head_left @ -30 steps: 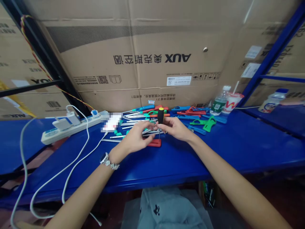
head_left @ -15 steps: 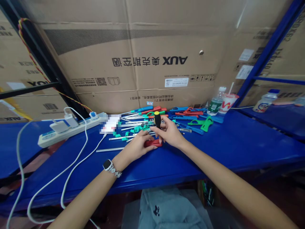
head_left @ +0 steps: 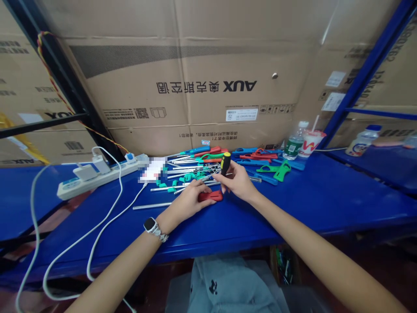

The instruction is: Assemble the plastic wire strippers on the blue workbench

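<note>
The left hand (head_left: 190, 198) closes thumb and fingers around a red handle (head_left: 211, 197), which lies flat on the near part of the table (head_left: 247, 226); the low hold looks meant to brace it against the surface. The right hand (head_left: 240, 182) pinches a screwdriver (head_left: 225, 164) just beside the handle's right end, grip uppermost and tilted a little to the right, probably so the shaft points down. The fingers cover its tip, so I cannot tell whether it touches the red piece. A rod (head_left: 151, 205) runs leftward from the left hand; whether it joins the handle is hidden.

On the far side, more rods lie roughly side by side among teal sleeves (head_left: 187, 178), perhaps left there for easy reach. The green piece (head_left: 282, 171) sits farther right, apart from both hands.

The red handle is smooth, probably plastic, long and rounded at the end, with a narrow slot along it. The screwdriver's grip is black and bulbous with yellow on the end. The rod is slim, straight and shiny like metal; the sleeves are short, matt tubes. The green piece is flat and forked, while the blue table has a glossy, painted look.
</note>
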Tool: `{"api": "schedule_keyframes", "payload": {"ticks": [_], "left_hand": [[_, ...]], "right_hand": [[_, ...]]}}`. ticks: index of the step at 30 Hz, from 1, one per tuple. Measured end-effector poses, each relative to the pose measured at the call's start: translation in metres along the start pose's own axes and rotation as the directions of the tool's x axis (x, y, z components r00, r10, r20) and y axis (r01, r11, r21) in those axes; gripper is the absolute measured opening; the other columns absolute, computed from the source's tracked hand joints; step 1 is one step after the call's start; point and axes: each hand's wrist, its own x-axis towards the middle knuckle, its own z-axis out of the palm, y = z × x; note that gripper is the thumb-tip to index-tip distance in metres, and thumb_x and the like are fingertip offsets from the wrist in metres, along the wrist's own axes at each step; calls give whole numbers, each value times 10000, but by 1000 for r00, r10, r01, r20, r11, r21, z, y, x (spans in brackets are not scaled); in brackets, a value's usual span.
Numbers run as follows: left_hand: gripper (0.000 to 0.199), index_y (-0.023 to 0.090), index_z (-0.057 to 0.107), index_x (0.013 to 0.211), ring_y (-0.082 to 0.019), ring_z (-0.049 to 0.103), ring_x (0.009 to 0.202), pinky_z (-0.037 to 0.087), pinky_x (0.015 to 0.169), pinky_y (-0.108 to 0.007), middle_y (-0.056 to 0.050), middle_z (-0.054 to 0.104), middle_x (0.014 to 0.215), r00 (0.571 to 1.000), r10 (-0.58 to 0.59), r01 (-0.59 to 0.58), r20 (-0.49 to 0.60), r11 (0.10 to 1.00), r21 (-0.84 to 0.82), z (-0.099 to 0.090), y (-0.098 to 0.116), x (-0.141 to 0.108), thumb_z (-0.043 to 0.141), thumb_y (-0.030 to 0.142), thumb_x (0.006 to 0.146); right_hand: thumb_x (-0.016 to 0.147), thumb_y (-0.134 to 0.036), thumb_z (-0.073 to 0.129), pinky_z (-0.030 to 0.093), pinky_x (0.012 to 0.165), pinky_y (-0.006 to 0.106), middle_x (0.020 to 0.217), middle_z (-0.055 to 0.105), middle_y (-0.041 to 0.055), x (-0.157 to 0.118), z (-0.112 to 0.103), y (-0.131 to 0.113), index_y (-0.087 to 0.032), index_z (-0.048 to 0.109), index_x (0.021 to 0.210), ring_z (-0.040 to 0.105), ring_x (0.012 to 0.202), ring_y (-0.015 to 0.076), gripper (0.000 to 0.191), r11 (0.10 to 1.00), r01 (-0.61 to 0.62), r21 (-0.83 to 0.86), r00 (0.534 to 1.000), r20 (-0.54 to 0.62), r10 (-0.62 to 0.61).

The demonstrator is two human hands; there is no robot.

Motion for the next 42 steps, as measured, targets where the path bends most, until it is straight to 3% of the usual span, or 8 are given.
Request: {"api": "schedule_keyframes", "payload": {"ticks": [10,14,19,26,30,33,37,42], "left_hand": [[253,201,703,1033,-269,619,946,520,880,-450,-83,660,1005,999,37,-38,20,997,67,-1,1,-1,691,433,934],[304,207,696,1085,-300,615,1011,488,931,-487,-88,671,1078,999,22,-28,44,989,142,-7,9,-2,689,468,928],[434,230,654,1207,-332,599,1107,457,986,-533,-94,650,1195,1000,-16,13,15,973,229,-24,10,-17,673,547,911],[361,225,643,1248,-324,584,1095,467,975,-542,-109,624,1189,994,-36,4,103,956,294,-34,-4,-38,563,477,1002],[302,208,646,1162,-299,580,1060,502,936,-487,-103,610,1142,994,0,-28,111,967,252,-33,-1,-39,563,455,1009],[283,212,612,1164,-296,590,1059,519,933,-480,-101,594,1150,996,33,-52,84,970,236,-33,10,-36,554,447,1016],[309,230,561,1247,-251,649,949,567,841,-421,-113,549,1243,997,46,-57,56,979,197,-36,20,-22,501,450,1038],[396,261,511,1358,-249,658,1000,559,892,-425,-116,527,1344,996,73,-63,-55,983,172,-54,-5,14,597,362,986]], "right_hand": [[818,-641,690,440,409,295,732,665,-6,-3,-3,-12,-239,553,962,588,467,149,448,998,-49,30,998,35,48],[873,-658,604,355,440,288,593,619,-10,-9,-23,-15,-221,570,826,514,440,144,441,968,-25,-250,1000,-21,21],[884,-545,646,249,509,291,531,531,-8,-25,-43,-11,-223,466,584,467,522,147,476,619,32,-784,985,131,115],[936,-531,603,295,561,303,683,654,45,-32,-46,-4,-220,581,776,580,650,212,350,412,114,-904,960,208,189],[916,-508,627,393,626,328,915,707,93,-37,-44,-8,-205,637,950,643,783,250,305,412,129,-902,979,181,89],[904,-512,647,473,761,385,1139,677,125,-39,-37,-16,-215,649,1136,642,1000,290,377,521,262,-812,960,275,-55],[938,-424,650,464,909,441,1117,719,97,-27,-26,-21,-240,676,1186,646,1000,266,309,644,411,-645,885,451,-113],[960,-380,639,448,852,404,1122,742,97,10,-39,-14,-209,664,1211,656,941,258,305,608,403,-684,899,421,-123]]}}
